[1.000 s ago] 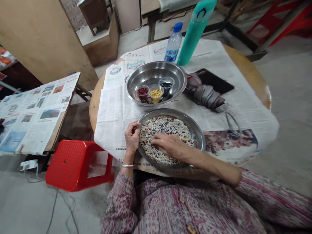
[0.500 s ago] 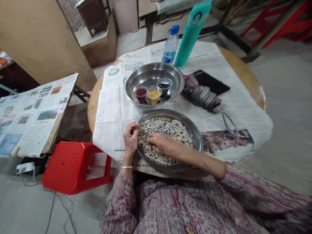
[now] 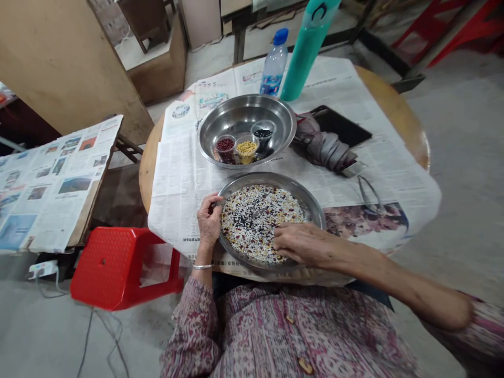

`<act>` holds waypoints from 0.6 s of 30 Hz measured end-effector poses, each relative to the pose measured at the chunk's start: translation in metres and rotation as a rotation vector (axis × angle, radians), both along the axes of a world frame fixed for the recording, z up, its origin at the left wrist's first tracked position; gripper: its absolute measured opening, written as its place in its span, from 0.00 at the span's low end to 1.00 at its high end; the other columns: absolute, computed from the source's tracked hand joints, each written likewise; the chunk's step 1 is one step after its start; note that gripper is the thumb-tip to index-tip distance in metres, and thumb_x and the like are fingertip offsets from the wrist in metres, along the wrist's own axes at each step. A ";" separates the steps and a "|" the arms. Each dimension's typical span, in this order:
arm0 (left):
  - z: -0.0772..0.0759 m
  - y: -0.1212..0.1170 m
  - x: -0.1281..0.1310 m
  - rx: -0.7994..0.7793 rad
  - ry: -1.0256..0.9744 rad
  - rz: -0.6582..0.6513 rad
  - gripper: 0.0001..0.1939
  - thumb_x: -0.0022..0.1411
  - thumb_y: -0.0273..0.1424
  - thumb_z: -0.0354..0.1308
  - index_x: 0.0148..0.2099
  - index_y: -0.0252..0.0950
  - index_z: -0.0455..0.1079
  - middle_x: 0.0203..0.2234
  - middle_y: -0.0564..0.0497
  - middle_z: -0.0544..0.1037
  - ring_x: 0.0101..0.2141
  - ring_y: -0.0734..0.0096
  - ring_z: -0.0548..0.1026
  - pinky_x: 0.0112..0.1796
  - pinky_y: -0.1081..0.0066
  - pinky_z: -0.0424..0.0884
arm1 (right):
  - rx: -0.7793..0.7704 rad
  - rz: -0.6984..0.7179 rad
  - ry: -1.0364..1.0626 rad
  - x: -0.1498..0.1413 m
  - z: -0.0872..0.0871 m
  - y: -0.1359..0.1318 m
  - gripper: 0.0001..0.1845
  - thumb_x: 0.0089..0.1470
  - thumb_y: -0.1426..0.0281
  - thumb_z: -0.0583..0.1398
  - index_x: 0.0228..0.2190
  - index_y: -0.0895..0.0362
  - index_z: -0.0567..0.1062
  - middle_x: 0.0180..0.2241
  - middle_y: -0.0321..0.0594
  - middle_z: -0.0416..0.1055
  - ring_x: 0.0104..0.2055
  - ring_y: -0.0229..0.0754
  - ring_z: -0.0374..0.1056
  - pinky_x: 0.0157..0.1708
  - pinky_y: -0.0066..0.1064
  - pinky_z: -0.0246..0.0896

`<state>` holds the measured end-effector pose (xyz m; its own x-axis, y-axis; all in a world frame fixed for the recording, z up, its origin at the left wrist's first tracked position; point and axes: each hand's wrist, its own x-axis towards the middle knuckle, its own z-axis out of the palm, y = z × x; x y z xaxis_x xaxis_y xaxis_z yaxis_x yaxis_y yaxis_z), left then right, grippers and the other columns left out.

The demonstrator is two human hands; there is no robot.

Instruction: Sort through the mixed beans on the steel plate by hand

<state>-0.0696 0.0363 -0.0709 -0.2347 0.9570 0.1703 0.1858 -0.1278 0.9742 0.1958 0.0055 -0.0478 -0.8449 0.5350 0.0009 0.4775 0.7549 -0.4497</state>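
Note:
A steel tray (image 3: 315,202) of mixed white, black, red and yellow beans (image 3: 258,220) lies on the newspaper-covered round table in front of me. My left hand (image 3: 209,223) grips the tray's left rim, fingers curled over the edge. My right hand (image 3: 301,244) rests on the beans at the tray's near right side, fingers bent and pressed together. Behind it a steel bowl (image 3: 244,110) holds three small cups: red beans (image 3: 225,145), yellow beans (image 3: 246,148) and black beans (image 3: 262,134).
A water bottle (image 3: 274,63) and a teal flask (image 3: 305,50) stand at the table's far edge. A folded grey umbrella (image 3: 326,149) and a dark tablet (image 3: 342,128) lie to the right. A red stool (image 3: 118,265) and a second papered table (image 3: 51,184) are at the left.
My right hand has slid from the middle-left of the beans to the tray's near right side, uncovering the beans. The left hand stays on the rim.

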 end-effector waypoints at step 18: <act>-0.002 0.002 -0.002 -0.001 0.019 0.005 0.10 0.57 0.27 0.57 0.41 0.37 0.76 0.42 0.49 0.81 0.45 0.65 0.77 0.50 0.67 0.71 | 0.114 -0.299 0.049 -0.081 0.004 0.022 0.14 0.62 0.70 0.60 0.49 0.57 0.74 0.51 0.52 0.71 0.55 0.54 0.65 0.48 0.41 0.68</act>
